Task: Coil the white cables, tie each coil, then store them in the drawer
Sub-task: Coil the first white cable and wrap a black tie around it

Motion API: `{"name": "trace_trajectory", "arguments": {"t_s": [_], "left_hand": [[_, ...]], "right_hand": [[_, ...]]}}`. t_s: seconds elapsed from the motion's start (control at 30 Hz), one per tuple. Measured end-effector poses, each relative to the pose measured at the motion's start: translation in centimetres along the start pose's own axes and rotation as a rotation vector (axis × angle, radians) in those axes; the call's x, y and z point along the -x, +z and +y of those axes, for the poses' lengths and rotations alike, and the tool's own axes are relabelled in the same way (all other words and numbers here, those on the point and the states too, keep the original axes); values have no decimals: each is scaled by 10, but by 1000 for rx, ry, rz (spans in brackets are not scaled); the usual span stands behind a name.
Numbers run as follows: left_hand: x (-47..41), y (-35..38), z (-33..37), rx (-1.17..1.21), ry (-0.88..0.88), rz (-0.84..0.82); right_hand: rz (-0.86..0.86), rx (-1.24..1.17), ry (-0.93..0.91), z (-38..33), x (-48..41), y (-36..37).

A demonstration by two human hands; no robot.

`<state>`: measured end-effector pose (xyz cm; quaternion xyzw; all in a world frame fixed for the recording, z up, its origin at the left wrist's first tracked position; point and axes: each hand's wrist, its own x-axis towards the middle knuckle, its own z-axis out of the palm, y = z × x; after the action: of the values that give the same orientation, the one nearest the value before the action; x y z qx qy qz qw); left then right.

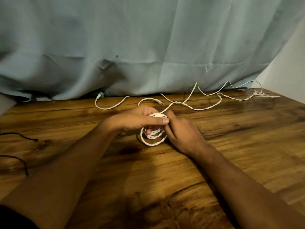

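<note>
1. The left hand (140, 119) grips a small coil (153, 138) of flat white cable. Its fingers are curled through the loops and its thumb (165, 120) lies straight across the top.
2. The right hand (181, 131) meets the coil's right side with its back to the camera and its fingers bent. The forefinger touches the strand leaving the coil; whether it pinches that strand cannot be told.
3. The coil sits near the middle of the brown wood-grain worktop (214, 162), its lower loops hanging below the left hand, down at the surface.
4. An uncoiled cable length (198, 109), white and flat, runs from the coil back and to the right in loose bends, towards the far right corner.
5. 2 plug-tipped cable ends show. 1 plug (160, 103) lies just behind the left hand, and the other plug (99, 95) lies at the foot of the cloth.
6. A thin dark cord (24, 138) lies at the left edge, well apart from the coil.
7. A pale blue-grey cloth (148, 47) hangs behind the worktop, with a white wall (288, 63) to its right.
</note>
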<state>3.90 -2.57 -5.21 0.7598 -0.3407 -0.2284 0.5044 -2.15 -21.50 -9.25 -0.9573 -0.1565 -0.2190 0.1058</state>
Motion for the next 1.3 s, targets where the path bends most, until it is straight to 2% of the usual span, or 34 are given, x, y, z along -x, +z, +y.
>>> {"name": "trace_trajectory", "arguments": {"t_s": [0.1, 0.23, 0.33, 0.4, 0.57, 0.7, 0.97, 1.17, 1.3], "left_hand": [[-6, 2, -8, -182, 93, 123], [-10, 7, -22, -624, 286, 403], [-5, 15, -23, -935, 280, 531], [-4, 15, -23, -1035, 252, 555], [-4, 14, -22, -1091, 244, 535], [-4, 14, -25, -1108, 260, 528], [-1, 15, -29, -1073, 331, 524], [-5, 20, -29, -1168, 325, 541], [-9, 26, -31, -1136, 256, 598]], "right_hand": [[2, 12, 69, 1, 0, 1], [-6, -4, 152, 2, -2, 3], [-21, -26, 160, 3, -3, 2], [-20, -6, 145, 2, -2, 2], [73, 94, 64, -3, 1, 2], [79, 136, 13, -7, 0, 4], [20, -176, 108, 5, 0, 8], [65, -140, 191, 8, 0, 13], [57, -193, 199, 9, 0, 12]]}}
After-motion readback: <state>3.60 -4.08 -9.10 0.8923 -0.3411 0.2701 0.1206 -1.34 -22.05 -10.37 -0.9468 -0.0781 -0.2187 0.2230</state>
